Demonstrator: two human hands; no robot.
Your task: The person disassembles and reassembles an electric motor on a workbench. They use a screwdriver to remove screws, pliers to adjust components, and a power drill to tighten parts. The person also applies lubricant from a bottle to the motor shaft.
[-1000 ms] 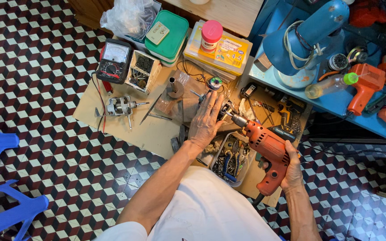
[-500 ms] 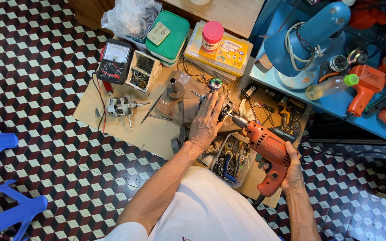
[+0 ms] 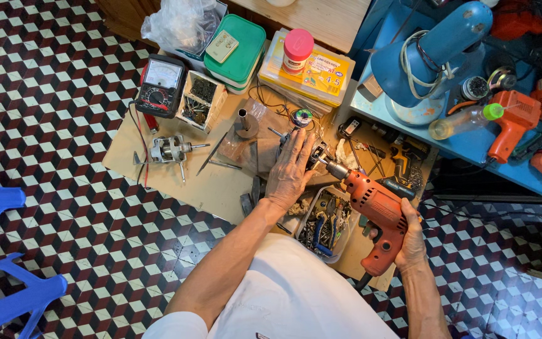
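1. Left hand [image 3: 291, 169] – fingers [image 3: 296, 145] spread and pressed flat over a small dark metal part [image 3: 317, 154], pinning it to the cardboard sheet [image 3: 214, 188] on the floor. Not wrapped round it; whether the thumb hooks under it cannot be told.
2. Right hand [image 3: 410, 242] – fingers closed round the pistol grip of the orange electric drill [image 3: 374, 210]; trigger finger hidden.
3. Key relation: the drill's long axis runs from the grip at about 4 o'clock up to the chuck [image 3: 335, 169] at about 10 o'clock, and the chuck tip sits just beside the pinned part, at the left fingertips. Left hand is on the part; right hand stands well back along the drill.
4. Outward: clear tray of pliers [image 3: 324, 227] at 6 o'clock of the part, solder spool [image 3: 302, 117] at 12, small motor with shaft [image 3: 169, 150] at 9, analogue meter [image 3: 160, 85] and green box [image 3: 241, 45] toward 11, blue mixer body [image 3: 434, 56] at 2.
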